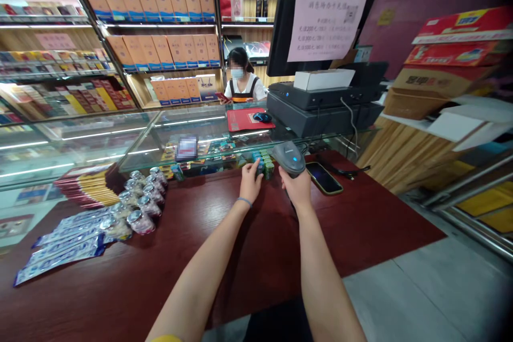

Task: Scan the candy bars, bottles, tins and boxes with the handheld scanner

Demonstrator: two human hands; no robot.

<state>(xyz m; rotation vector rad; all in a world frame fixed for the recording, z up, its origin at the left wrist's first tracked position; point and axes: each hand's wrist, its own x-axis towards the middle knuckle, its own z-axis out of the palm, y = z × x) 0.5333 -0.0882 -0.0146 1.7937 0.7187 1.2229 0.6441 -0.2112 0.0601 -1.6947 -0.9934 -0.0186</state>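
Note:
In my right hand (298, 188) is a grey barcode scanner (289, 157) with a lit blue light, its head pointing forward over the dark red tabletop (200, 224). My fingers are wrapped around its handle. My left hand (250, 181) wears a thin blue band at the wrist. Its fingers are closed on a small blue container (259, 164) at the far edge of the tabletop. Small green containers (269, 169) stand in a group just right of those fingers. A phone (324, 178) lies to the right of the scanner.
Small lidded jars (140, 221), flat blue-white packets (64, 246) and stacked red-gold packs (86, 187) occupy the left side. Behind the tabletop is a glass counter (188, 116) with a mouse (262, 117) and a monitor (280, 37). A masked person (242, 88) sits beyond. Boxes (449, 59) are piled right.

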